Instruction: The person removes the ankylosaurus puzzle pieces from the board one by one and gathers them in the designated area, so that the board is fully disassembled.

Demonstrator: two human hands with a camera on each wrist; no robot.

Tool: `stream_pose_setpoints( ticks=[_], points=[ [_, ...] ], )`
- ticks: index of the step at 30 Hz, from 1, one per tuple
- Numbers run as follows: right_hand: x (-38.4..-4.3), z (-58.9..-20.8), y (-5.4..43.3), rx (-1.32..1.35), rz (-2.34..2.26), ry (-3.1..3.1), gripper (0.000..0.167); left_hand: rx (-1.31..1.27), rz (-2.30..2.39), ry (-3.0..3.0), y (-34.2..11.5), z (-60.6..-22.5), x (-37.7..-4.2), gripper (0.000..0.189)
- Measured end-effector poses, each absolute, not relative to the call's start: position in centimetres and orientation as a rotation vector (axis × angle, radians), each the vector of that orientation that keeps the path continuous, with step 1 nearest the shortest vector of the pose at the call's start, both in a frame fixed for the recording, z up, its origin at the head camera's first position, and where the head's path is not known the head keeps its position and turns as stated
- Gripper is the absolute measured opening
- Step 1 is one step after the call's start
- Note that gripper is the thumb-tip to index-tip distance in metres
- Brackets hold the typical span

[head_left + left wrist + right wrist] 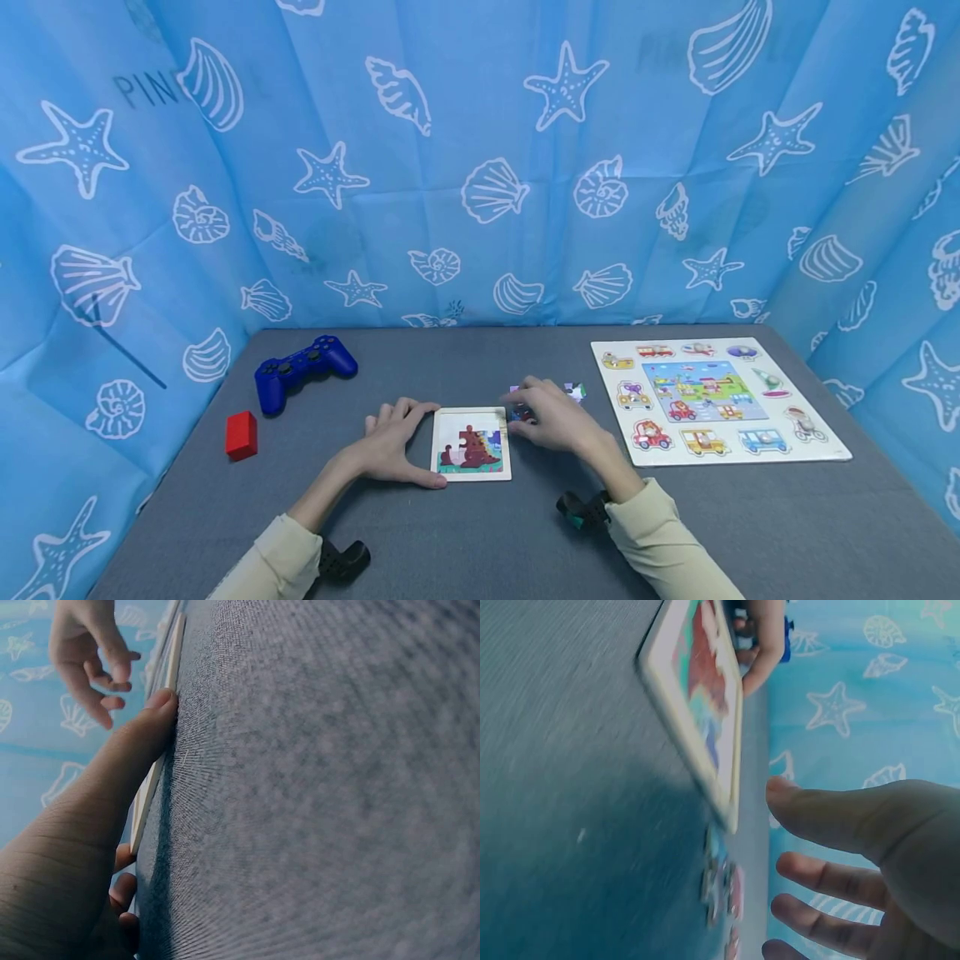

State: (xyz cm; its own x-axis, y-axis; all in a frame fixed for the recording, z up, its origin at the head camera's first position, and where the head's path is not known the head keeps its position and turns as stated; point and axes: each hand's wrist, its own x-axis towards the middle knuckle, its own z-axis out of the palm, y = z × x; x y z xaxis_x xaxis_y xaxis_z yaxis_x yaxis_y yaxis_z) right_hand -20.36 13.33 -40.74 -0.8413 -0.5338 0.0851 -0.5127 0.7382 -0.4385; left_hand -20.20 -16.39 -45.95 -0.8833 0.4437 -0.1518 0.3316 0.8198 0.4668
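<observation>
keeping the puzzle tray (pixel 472 477) steady on the table (pixel 465 542) seems wise: left hand (pixel 386 444) grips its left side; right hand (pixel 557 415), fingers apart and empty, should pinch nearby loose pieces (pixel 576 392) by their edges.

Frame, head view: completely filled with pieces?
No, the frame has bare white base showing above the fitted pieces.

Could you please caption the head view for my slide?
Left hand holds a partly filled puzzle tray; right hand hovers near loose pieces.
</observation>
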Motion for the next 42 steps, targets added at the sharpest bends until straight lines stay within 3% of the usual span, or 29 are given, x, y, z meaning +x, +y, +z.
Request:
stream_pose_setpoints(
  ticks=[15,42],
  points=[
    [-20.0,-40.5,9.9,-1.039,-0.743,2.757,0.029,0.599,0.643,2.73,-16.4,-46.0,-20.3,0.11],
    [-20.0,-42.1,7.9,-1.006,-0.617,2.658,0.032,0.595,0.634,2.734,-16.4,-46.1,-20.4,0.111]
  ],
)
